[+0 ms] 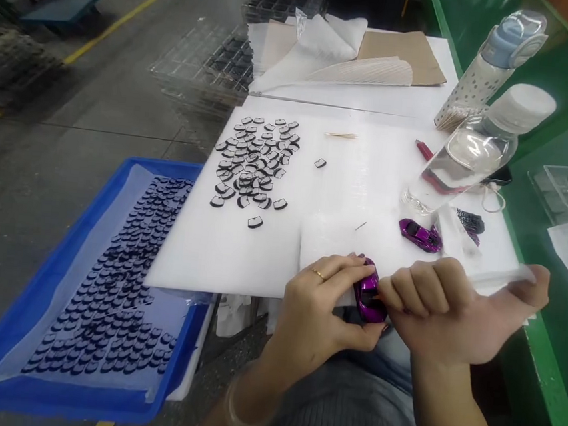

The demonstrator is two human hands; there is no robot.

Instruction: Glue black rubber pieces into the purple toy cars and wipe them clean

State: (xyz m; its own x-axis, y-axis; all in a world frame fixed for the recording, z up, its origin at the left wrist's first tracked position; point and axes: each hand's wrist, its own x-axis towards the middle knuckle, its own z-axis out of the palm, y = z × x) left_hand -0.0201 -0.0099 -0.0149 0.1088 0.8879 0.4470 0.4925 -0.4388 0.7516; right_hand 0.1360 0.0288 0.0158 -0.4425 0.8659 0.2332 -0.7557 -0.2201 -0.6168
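Observation:
A shiny purple toy car [370, 300] is held near the table's front edge. The fingers and thumb of my left hand [312, 309] are closed around its sides. My right hand [438, 308] is curled into a fist against the car's right side, its thumb stretched out to the right. A whitish, translucent slim thing [501, 279] shows between that thumb and the fist; its kind and its other end are hidden. Behind the right hand lies a second purple toy car [420, 235]. Many small black-edged curved pieces [256, 163] lie loose on the white table [253, 264].
A blue tray [60, 399] with rows of small dark pieces stands lower left. At the right are a clear bottle [463, 153], a dotted bottle [488, 72], a red pen-like item [423, 150] and toothpicks [457, 116]. More toothpicks [340, 135] lie mid-table; foam sheets [330, 50] lie behind.

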